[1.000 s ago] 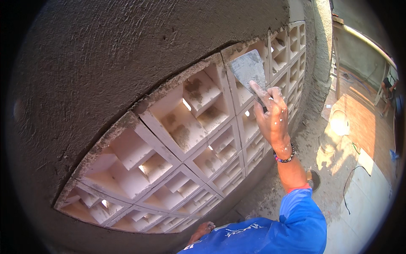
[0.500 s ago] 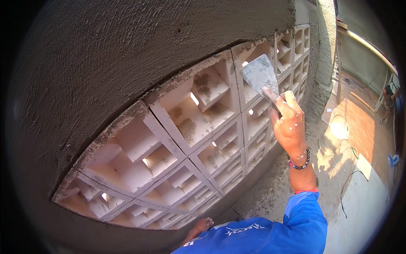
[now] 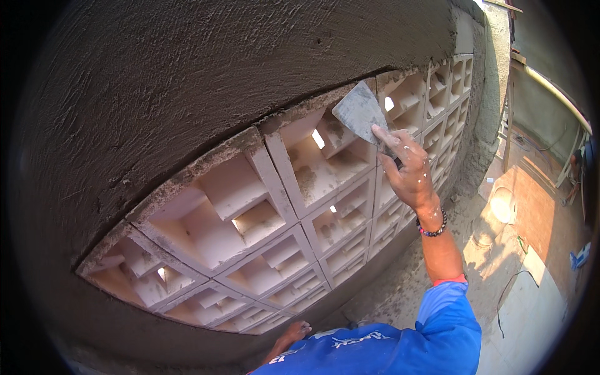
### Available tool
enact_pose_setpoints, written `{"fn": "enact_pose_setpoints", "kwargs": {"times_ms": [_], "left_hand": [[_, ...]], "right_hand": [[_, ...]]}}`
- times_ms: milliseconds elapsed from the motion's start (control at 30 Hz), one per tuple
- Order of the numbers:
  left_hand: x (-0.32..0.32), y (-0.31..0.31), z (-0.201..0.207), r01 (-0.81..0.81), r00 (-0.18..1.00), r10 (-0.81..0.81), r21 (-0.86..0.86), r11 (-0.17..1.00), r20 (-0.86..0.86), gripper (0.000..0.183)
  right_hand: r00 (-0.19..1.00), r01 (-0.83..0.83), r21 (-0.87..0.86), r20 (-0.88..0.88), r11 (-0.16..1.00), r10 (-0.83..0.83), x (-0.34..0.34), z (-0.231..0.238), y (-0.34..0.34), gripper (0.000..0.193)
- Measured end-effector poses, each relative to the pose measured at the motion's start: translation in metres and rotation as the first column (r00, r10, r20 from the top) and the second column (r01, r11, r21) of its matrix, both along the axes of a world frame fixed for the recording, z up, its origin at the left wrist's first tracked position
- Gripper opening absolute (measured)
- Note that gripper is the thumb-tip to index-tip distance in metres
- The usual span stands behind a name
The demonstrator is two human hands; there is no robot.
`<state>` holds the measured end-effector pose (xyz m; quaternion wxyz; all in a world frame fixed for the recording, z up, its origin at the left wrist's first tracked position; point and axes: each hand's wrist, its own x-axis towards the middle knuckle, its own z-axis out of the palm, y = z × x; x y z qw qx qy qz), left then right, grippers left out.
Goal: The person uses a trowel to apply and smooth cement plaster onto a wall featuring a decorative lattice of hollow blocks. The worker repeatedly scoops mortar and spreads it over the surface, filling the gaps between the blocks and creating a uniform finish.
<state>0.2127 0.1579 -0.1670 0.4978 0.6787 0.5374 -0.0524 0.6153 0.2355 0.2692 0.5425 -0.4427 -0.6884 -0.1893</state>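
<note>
My right hand (image 3: 409, 169) is closed around a putty knife (image 3: 361, 112) with a wide, flat grey blade. The index finger lies along the blade's base, and white specks dot the hand. Behind the tool is the upper row of pale ventilation blocks (image 3: 294, 219). The blade overlaps a stained block near its top right corner; whether it touches cannot be told. Low in the picture, my left hand (image 3: 300, 329) is beside the lower edge of the blocks, fingers curled. Anything inside it is hidden.
Rough grey mortar (image 3: 187, 81) covers the wall above the blocks, with a dark groove between. At the right, a pale bucket (image 3: 503, 204) stands on the sunlit floor near a dark cable (image 3: 503, 300). Part of another person (image 3: 578, 165) shows at the far right rim.
My right hand and the putty knife have moved left along the upper row, from the neighbouring block to the stained one. The view has shifted slightly; my left hand looks much the same.
</note>
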Motion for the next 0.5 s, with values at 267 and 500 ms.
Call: {"fn": "enact_pose_setpoints", "kwargs": {"times_ms": [267,500], "left_hand": [[-0.016,-0.008,-0.02,0.069,0.997,-0.068,0.031,0.997,-0.019,0.039],[-0.022,-0.008,-0.017,0.01,0.999,-0.012,0.061,0.998,0.03,0.038]], "right_hand": [[0.997,-0.043,-0.046,-0.071,0.998,0.04,-0.056,-0.012,-0.007,0.051],[0.993,-0.035,0.096,-0.108,0.995,0.045,-0.063,-0.017,-0.012,0.056]]}}
